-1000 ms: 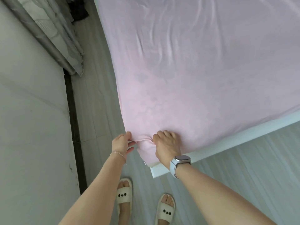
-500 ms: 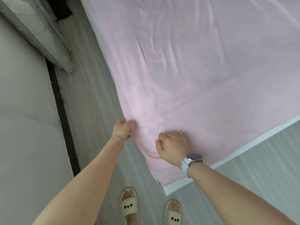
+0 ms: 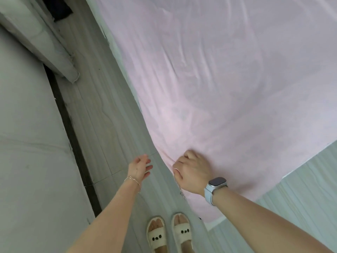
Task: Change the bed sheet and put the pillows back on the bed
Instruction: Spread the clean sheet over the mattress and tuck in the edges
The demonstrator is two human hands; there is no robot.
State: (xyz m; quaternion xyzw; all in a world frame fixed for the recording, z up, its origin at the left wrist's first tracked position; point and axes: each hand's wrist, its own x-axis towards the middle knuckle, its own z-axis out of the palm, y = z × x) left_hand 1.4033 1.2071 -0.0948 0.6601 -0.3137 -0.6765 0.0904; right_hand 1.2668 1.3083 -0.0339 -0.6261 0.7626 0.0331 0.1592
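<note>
At the near corner of the bed, the pink sheet (image 3: 209,84) is now gripped only by the right hand (image 3: 191,168); it has been released by the left hand (image 3: 139,168), hanging spread beside it, so tucking seems unfinished.

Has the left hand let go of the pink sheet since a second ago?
Yes. The left hand pinched the sheet edge earlier; now it hangs open over the floor, apart from the sheet, while the right hand holds the edge.
</note>
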